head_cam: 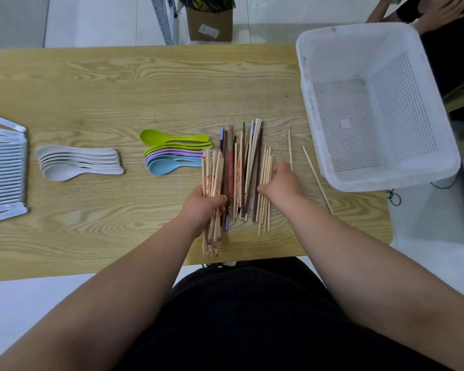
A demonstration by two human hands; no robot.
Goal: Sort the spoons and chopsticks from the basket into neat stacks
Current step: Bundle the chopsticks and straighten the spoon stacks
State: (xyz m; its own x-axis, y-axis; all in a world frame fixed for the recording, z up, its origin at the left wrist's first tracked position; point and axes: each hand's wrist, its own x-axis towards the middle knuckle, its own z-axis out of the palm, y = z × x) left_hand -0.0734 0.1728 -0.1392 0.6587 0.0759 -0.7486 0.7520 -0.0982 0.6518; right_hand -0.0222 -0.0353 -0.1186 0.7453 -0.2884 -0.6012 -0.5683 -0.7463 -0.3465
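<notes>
Head view: the white basket (310, 116) sits at 2 o'clock on the table (118, 84) and looks emptied. The white spoons (78, 162) and coloured spoons (172, 153) lie nested in two stacks at 9 o'clock of the chopstick pile (244, 167).

The left hand (202, 207) is wrapped round a bundle of red-printed chopsticks (212, 172) at the pile's 9 o'clock edge. The right hand (281, 183) rests with curled fingers on the plain sticks at its 3 o'clock edge; I cannot tell whether it has any pinched. Two stray chopsticks (316, 178) lie apart at 3 o'clock, near the basket.

The step in hand seems to be sorting chopsticks by kind. To do it well, tap the bundle's ends level on the table, lay it clear of the spoon handles, and sweep in the strays.
</notes>
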